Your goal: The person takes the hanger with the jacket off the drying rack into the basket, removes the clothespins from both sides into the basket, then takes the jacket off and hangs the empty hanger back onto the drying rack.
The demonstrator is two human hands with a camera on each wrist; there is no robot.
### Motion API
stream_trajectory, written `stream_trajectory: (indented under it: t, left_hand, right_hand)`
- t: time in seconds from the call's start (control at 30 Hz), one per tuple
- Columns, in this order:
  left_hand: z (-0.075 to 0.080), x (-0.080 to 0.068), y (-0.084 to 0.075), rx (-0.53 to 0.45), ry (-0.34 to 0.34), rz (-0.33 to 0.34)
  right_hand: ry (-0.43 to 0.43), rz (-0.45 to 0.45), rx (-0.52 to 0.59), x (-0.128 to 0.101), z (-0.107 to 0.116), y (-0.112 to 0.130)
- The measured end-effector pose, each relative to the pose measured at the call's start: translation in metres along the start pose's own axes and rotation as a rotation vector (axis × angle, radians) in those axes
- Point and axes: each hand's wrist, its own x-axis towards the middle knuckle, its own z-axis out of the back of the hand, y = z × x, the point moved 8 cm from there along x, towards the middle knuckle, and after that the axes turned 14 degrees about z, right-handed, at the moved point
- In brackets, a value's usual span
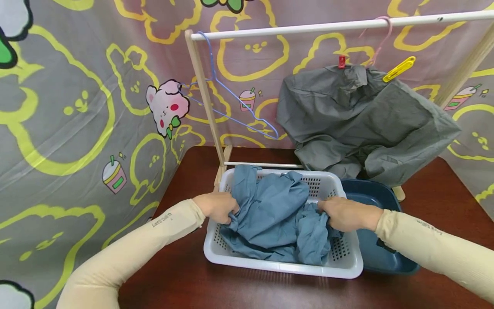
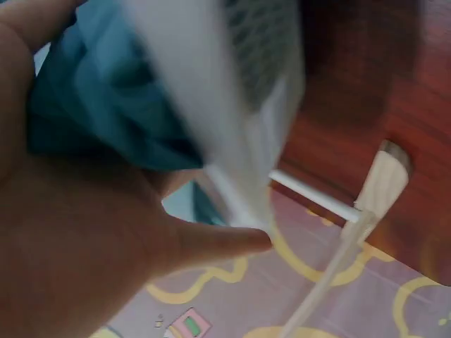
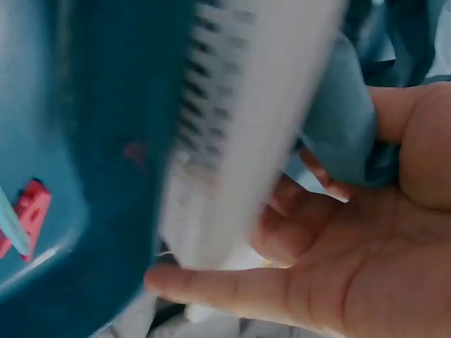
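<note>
A crumpled blue cloth point(image 1: 270, 210) lies bunched in a white plastic basket point(image 1: 281, 267) with slotted sides. My left hand point(image 1: 220, 207) grips the cloth at the basket's left side. In the left wrist view, folds of the cloth point(image 2: 120, 91) sit in that hand while one finger points out straight beside the basket rim. My right hand point(image 1: 343, 212) reaches over the right rim and pinches another part of the cloth. The right wrist view has the cloth point(image 3: 345, 113) between thumb and fingers, with one finger stretched past the basket wall.
Right of the basket sits a dark blue tub point(image 1: 380, 253); a red clothespin point(image 3: 32, 215) lies in it. Behind stands a drying rack with a white rail point(image 1: 308, 29), an unused blue hanger point(image 1: 239, 101) and a grey garment point(image 1: 347, 116) clipped to a pink hanger point(image 1: 382, 40).
</note>
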Motion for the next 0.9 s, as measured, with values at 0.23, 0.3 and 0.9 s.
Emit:
stream_trajectory:
  t: [0.23, 0.3, 0.9]
  left_hand:
    - [-0.005, 0.016, 0.021, 0.015, -0.025, 0.051]
    - [-0.003, 0.021, 0.026, 0.012, -0.056, 0.028]
    - [0.013, 0.056, -0.016, -0.037, 0.173, 0.147]
  right_hand:
    - [-0.023, 0.0, 0.028, 0.011, -0.005, -0.013]
    - [-0.043, -0.013, -0.014, 0.015, -0.004, -0.012]
    - [-0.105, 0.017, -0.256, 0.083, 0.013, 0.004]
